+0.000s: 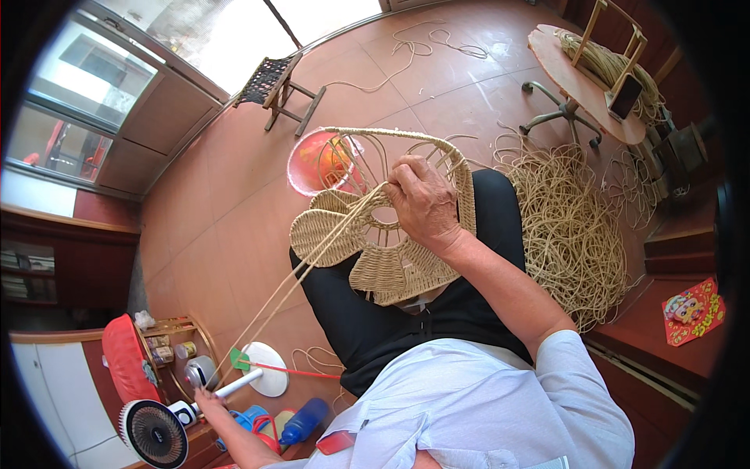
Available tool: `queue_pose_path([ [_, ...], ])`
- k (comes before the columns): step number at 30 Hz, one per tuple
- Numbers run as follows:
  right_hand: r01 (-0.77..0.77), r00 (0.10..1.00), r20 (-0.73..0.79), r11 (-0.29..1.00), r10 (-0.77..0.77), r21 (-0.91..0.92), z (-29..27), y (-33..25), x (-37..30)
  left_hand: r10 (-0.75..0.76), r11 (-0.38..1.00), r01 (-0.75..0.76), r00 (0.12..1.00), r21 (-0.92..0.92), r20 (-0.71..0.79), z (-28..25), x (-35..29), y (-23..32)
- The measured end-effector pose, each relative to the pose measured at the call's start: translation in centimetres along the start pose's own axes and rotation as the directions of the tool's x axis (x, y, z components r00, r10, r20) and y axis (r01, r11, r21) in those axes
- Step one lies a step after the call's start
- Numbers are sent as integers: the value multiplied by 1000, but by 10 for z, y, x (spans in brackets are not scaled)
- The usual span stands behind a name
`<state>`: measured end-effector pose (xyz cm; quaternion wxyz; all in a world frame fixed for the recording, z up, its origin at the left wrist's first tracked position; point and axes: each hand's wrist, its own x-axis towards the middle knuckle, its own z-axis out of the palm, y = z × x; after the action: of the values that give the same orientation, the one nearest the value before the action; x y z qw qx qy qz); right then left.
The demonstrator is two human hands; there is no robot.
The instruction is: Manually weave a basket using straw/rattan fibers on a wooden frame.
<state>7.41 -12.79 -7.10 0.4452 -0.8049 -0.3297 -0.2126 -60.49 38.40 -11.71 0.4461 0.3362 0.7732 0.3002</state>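
A half-woven panel (319, 234) of tan cord rests on my lap, with petal-shaped woven parts around a ring and a cord-wrapped curved rim. My right hand (424, 199) is closed at the panel's upper middle, its fingers bent over the cord strands there; the fingertips are partly hidden. From that spot a doubled length of cord (291, 279) runs taut down to the lower left. At its far end my left hand (209, 400), arm stretched far out, is closed on the cord beside a fan. Bare spokes show between the rim and the ring.
A big heap of loose cord (562, 227) lies on the floor at my right. Beyond my knees stands a pink bucket (301, 168). A folding stool (285, 92), a wheeled round table (558, 66) and a white standing fan (155, 434) are around me. A blue bottle (305, 422) lies at lower left.
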Motion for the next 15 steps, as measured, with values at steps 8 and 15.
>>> queue_pose_path([
  [8,-74,997,-24,997,74,-17,-7,2,-1,76,823,-36,996,567,-48,-58,9,-69],
  [15,-38,998,-52,999,37,0,-7,2,-2,205,674,-106,978,731,-48,-60,2,-73],
])
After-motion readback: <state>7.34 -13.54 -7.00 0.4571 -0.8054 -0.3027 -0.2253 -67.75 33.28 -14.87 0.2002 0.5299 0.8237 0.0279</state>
